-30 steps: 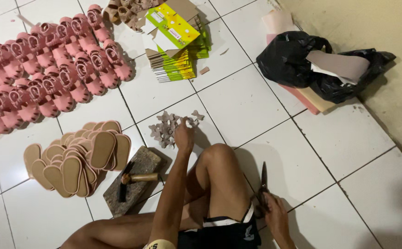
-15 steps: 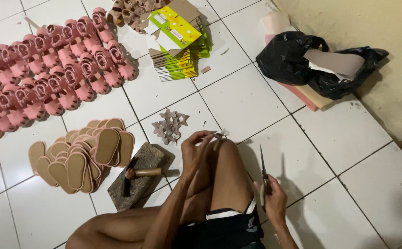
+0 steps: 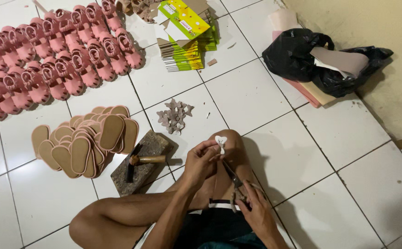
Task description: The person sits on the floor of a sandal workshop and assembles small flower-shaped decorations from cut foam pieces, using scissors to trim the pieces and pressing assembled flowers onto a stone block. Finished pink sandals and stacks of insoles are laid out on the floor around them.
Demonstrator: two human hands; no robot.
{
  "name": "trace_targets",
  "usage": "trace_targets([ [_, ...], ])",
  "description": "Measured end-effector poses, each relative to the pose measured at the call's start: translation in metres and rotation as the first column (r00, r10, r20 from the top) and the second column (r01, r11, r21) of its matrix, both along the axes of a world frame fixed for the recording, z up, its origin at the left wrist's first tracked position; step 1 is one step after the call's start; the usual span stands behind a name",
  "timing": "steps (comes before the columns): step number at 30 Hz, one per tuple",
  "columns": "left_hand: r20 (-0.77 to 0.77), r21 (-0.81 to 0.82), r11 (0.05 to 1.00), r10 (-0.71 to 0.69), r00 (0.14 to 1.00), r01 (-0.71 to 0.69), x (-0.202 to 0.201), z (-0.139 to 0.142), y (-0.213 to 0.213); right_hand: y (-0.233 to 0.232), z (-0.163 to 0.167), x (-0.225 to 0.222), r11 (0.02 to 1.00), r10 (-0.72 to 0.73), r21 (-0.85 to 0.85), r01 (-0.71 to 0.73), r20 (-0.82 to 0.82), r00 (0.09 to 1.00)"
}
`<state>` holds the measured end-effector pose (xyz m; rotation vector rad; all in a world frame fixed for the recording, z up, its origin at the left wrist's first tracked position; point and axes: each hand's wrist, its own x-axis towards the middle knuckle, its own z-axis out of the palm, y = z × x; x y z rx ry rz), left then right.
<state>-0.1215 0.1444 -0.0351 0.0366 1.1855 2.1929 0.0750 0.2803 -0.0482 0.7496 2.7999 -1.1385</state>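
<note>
I sit on a white tiled floor with my knee raised. My left hand [image 3: 201,161] pinches a small pale butterfly-shaped cutout [image 3: 220,142] just above the knee. My right hand [image 3: 255,207] grips a pair of scissors [image 3: 232,176] whose blades point up toward the cutout. A little heap of similar grey-brown cutouts [image 3: 175,116] lies on the tile beyond my knee.
A hammer [image 3: 138,161] rests on a stone block [image 3: 141,159] left of my knee. Tan soles [image 3: 86,140] are stacked beside it. Rows of pink sandals [image 3: 49,55] fill the far left. Flattened yellow-green boxes [image 3: 185,34] and a black bag [image 3: 323,60] lie beyond.
My left hand picked a cutout from the heap and brought it back above my knee. My right hand raised the scissors from the floor toward it.
</note>
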Motion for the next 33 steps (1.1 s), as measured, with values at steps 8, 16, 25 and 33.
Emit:
trace_targets([
  [8,-0.563,-0.314,0.927,-0.354,0.747,0.203,0.015,0.045,-0.020,0.023,0.038,-0.052,0.461,-0.241,-0.881,0.108,-0.007,0.970],
  [16,-0.493,-0.351,0.936,-0.149,0.857,-0.040,0.037,0.066,-0.044,-0.002,0.039,-0.089,0.428,-0.318,-0.902,-0.046,-0.198,0.927],
  [25,-0.238,-0.211,0.974,0.030,0.971,-0.082,0.046,0.022,-0.048,-0.014,0.037,-0.087,0.467,-0.358,-0.884,0.016,-0.173,0.918],
  [33,-0.221,-0.271,0.960,0.003,0.975,-0.064,0.042,0.037,-0.050,-0.017,0.044,-0.092,0.656,-0.237,-0.751,-0.080,-0.305,0.922],
])
